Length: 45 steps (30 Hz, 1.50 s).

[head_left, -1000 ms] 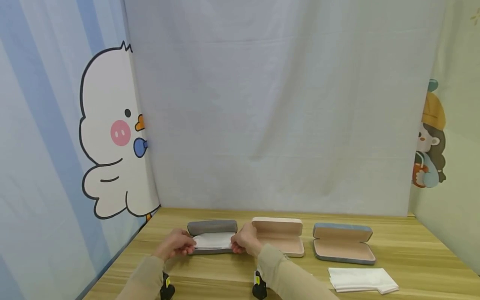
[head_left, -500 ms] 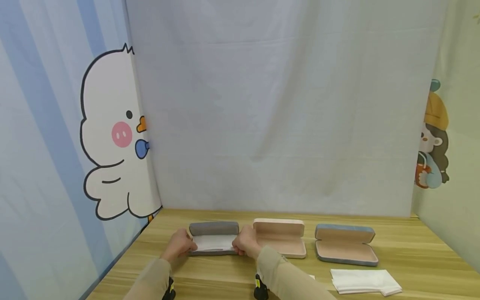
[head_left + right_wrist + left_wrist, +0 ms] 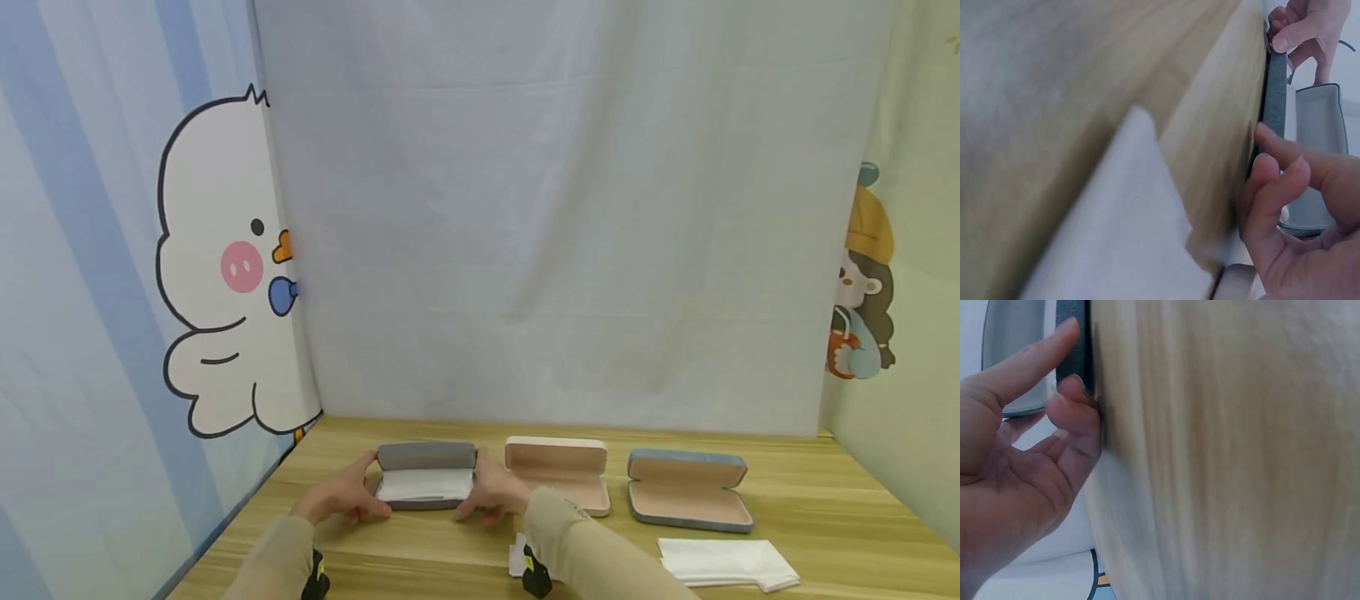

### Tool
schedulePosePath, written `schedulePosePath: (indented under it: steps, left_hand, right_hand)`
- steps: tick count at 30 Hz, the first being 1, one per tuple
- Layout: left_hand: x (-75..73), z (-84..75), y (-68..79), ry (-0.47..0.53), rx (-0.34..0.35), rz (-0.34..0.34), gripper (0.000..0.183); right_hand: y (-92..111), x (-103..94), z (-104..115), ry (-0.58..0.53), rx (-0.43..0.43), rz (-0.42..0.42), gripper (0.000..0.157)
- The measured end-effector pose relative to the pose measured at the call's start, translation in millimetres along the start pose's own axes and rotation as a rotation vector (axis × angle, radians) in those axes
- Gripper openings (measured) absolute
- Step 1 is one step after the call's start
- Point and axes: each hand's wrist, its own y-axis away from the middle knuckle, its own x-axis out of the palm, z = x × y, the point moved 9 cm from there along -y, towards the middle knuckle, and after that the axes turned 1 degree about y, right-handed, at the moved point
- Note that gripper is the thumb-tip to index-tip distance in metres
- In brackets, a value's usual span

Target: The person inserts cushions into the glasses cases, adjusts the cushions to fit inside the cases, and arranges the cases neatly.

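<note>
A grey glasses case (image 3: 427,456) stands with its lid raised at the left of the table. Folded inside its base is a white cloth (image 3: 426,483). My left hand (image 3: 343,492) holds the case's left end, thumb at the front corner and a finger up beside the lid. At the opposite end, my right hand (image 3: 492,487) grips in much the same way. The left wrist view shows the case's dark front edge (image 3: 1071,344) under the left thumb, other fingers curled below. Some fingertips behind the case are hidden.
Right of the grey case are an open cream glasses case (image 3: 557,467) and an open blue one (image 3: 688,492). A folded white cloth (image 3: 727,562) lies in front of the blue case. Another white cloth (image 3: 1122,225) lies near my right forearm, partly covered by it in the head view.
Both hands have shifted from pressing the cloth's ends into the grey case to the case's outer ends, fingers spread between front corners and lid. The cloth now lies flatter inside.
</note>
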Motion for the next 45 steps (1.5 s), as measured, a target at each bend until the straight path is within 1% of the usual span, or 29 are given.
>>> schedulePosePath:
  steps: [1,5,9,14,20,27,32,39,45]
  left_hand:
    - [0.6,-0.8,0.0,0.021,0.013,0.011,0.105]
    - [1.7,-1.5,-0.3,0.104,0.041,0.027,0.103]
    - [1.0,-0.6,0.0,0.127,0.048,0.023,0.102]
    - [-0.5,1.8,-0.4,0.145,0.035,0.007,0.101]
    - [-1.1,3.0,-1.5,0.172,0.041,-0.003,0.099]
    - [-3.0,1.7,-0.1,0.178,0.041,-0.036,0.100]
    - [-4.2,-2.7,0.8,0.161,0.061,-0.054,0.099]
    - [-4.1,-0.4,-1.1,0.156,0.053,-0.045,0.098]
    - [-4.5,0.1,-2.2,0.142,0.064,-0.051,0.094]
  right_hand:
    - [-0.1,0.6,-0.4,-0.012,-0.004,-0.008,0.081]
    - [-1.4,2.5,-2.7,-0.057,-0.018,-0.034,0.077]
    - [-1.6,4.3,-4.0,-0.095,-0.022,-0.023,0.074]
    - [0.1,6.0,-4.4,-0.124,-0.021,-0.012,0.070]
    - [0.7,6.8,-5.8,-0.109,-0.013,-0.011,0.069]
    - [1.0,5.1,-4.1,-0.114,-0.018,-0.029,0.068]
    - [-1.0,5.0,-4.4,-0.116,-0.026,-0.037,0.067]
    - [-1.2,5.7,-5.7,-0.115,-0.035,-0.042,0.065]
    - [0.3,6.6,-5.2,-0.118,-0.035,-0.035,0.064]
